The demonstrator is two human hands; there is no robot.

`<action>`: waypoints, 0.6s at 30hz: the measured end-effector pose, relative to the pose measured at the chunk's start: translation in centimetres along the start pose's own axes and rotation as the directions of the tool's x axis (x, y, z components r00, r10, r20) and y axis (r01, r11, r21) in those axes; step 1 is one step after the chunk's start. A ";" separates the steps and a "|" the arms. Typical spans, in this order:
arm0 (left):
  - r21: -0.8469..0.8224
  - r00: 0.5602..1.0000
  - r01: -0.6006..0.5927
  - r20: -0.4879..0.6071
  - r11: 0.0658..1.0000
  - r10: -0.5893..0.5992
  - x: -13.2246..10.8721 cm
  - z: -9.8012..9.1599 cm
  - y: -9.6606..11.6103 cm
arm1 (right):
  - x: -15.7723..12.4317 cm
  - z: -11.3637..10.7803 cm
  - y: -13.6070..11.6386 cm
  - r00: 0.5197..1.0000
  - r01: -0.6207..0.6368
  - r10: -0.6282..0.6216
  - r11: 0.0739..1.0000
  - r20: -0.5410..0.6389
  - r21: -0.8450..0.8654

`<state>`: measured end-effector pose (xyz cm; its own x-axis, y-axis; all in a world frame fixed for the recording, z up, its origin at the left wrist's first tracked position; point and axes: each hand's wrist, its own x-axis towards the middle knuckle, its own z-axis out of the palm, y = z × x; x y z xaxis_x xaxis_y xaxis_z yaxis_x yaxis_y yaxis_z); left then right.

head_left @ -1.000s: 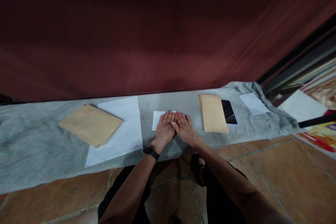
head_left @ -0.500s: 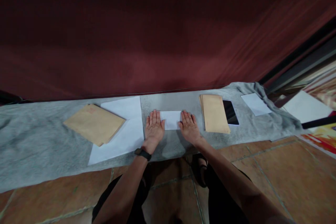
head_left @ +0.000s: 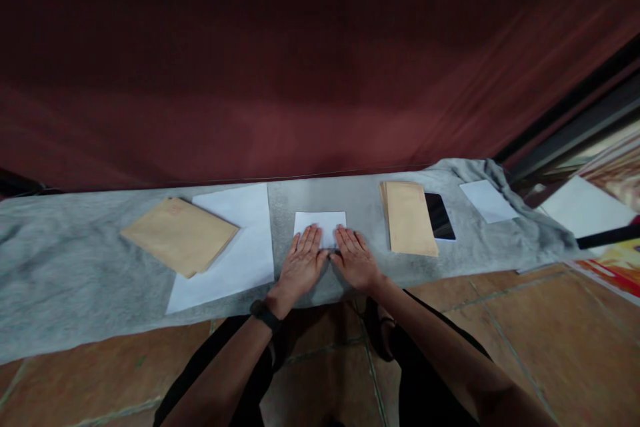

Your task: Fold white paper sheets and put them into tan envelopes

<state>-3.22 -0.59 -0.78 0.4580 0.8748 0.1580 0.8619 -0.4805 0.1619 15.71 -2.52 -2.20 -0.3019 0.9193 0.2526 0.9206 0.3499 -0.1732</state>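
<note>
A small white folded paper (head_left: 320, 219) lies on the grey cloth (head_left: 345, 192) in front of me. My left hand (head_left: 303, 260) rests flat on its lower left part, fingers stretched out. Flat on its lower right part is my right hand (head_left: 354, 257), also with fingers extended. The two thumbs nearly meet at the paper's near edge. To the left, a stack of brown envelopes (head_left: 180, 235) lies over large white sheets (head_left: 250, 247). Another brown envelope stack (head_left: 411, 219) is to the right, beside a dark-screened device (head_left: 440, 215).
A white sheet (head_left: 489, 200) lies at the cloth's right end. Beyond it are a white board (head_left: 585, 210) and a colourful print (head_left: 617, 267). A dark red surface (head_left: 300, 133) rises behind the cloth. Tiled floor (head_left: 550, 327) lies below.
Both hands have slid inward and toward me, from the paper's side edges onto its lower part. More of the paper's upper part and its corners now show.
</note>
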 end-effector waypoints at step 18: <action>-0.075 0.998 -0.038 0.049 0.996 0.042 1.5 -4.7 -3.0 | 2.8 -3.2 -1.2 0.987 -0.076 0.065 0.994 0.144 0.072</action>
<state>-6.17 1.87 3.52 0.5035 0.8561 0.1168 0.8252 -0.5165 0.2285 14.56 -0.99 1.75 -0.2734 0.9565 0.1013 0.9207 0.2908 -0.2605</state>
